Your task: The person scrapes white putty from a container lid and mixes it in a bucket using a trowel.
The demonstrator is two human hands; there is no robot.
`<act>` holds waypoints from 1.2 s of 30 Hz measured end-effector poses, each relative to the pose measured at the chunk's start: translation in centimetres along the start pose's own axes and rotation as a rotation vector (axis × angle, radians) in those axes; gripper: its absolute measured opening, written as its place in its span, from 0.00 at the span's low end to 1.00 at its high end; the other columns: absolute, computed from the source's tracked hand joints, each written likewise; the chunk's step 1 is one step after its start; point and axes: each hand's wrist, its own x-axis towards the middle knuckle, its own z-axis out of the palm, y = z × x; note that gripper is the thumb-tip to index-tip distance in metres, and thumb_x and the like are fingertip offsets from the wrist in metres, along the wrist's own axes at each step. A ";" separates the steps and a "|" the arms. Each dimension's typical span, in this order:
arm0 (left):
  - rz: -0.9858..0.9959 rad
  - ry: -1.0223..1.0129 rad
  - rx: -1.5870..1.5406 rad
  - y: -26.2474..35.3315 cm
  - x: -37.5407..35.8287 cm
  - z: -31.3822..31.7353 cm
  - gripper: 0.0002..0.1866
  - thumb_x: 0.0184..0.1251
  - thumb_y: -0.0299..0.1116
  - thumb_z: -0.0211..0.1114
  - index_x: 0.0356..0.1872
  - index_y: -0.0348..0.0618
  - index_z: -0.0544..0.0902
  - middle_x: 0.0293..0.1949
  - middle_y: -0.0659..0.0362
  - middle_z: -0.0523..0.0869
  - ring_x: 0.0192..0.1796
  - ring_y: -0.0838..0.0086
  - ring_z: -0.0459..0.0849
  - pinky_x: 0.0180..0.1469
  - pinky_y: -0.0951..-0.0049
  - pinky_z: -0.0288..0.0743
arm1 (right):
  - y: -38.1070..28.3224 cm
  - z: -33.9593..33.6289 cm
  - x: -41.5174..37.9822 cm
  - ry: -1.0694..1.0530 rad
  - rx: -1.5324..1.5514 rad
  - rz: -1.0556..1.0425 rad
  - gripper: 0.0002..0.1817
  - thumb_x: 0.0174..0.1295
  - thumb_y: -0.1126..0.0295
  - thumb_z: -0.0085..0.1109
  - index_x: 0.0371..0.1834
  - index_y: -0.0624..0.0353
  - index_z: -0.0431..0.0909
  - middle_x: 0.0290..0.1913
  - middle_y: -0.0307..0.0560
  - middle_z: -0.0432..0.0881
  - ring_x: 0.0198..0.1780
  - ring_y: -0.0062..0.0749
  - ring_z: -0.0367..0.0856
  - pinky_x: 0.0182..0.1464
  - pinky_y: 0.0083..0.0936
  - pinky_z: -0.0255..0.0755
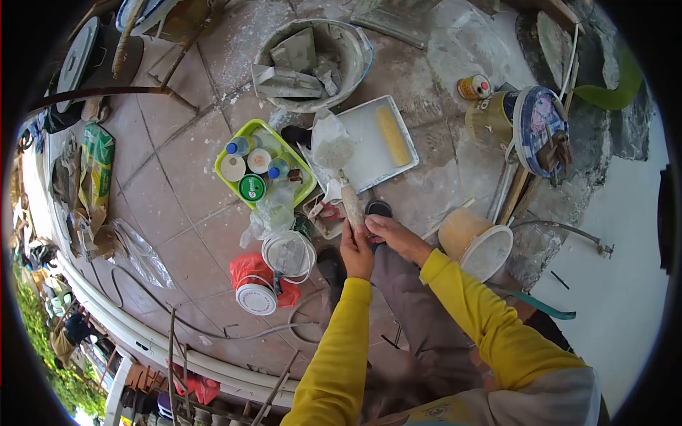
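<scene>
A trowel (334,153) with a rounded, plaster-smeared blade points away from me, over the corner of a white paint tray (406,167). Its worn handle ends in my left hand (357,254), whose fingers are closed around it. My right hand (399,238) meets the left at the handle's end, thumb and fingers bent against it; the exact grip is partly hidden. A yellow paint roller (392,136) lies in the tray. Left of the trowel is a lime-green crate (224,168) with bottles and tubs inside.
Ahead stands a large cement-crusted basin (355,78) holding grey chunks. A paint bucket (490,121) and a small can (474,86) are at the right, near a plastic tub (469,238). Lidded white buckets (256,299) stand lower left. A hose (206,330) crosses the tiles.
</scene>
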 end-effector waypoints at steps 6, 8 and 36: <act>-0.335 -0.109 -0.162 -6.2 -1.8 0.3 0.15 0.79 0.37 0.51 0.58 0.41 0.66 0.55 0.55 0.78 0.52 0.73 0.80 0.53 0.73 0.78 | 6.6 -2.6 1.5 0.270 -0.204 0.081 0.17 0.69 0.58 0.57 0.50 0.60 0.73 0.41 0.40 0.78 0.43 0.22 0.75 0.47 0.23 0.72; -0.492 -0.166 -0.217 -8.1 -1.0 0.2 0.15 0.79 0.38 0.51 0.58 0.42 0.66 0.53 0.55 0.78 0.51 0.72 0.81 0.53 0.72 0.79 | 7.9 -3.9 2.4 0.378 -0.274 0.095 0.18 0.67 0.58 0.59 0.46 0.64 0.72 0.40 0.48 0.79 0.42 0.30 0.78 0.45 0.28 0.74; -0.343 -0.148 0.512 -13.9 9.8 -2.0 0.20 0.71 0.38 0.60 0.58 0.36 0.79 0.43 0.58 0.87 0.35 0.75 0.83 0.37 0.73 0.78 | 9.6 -7.9 3.5 0.767 -1.105 -0.114 0.21 0.63 0.67 0.57 0.54 0.69 0.66 0.40 0.63 0.78 0.37 0.58 0.83 0.39 0.44 0.79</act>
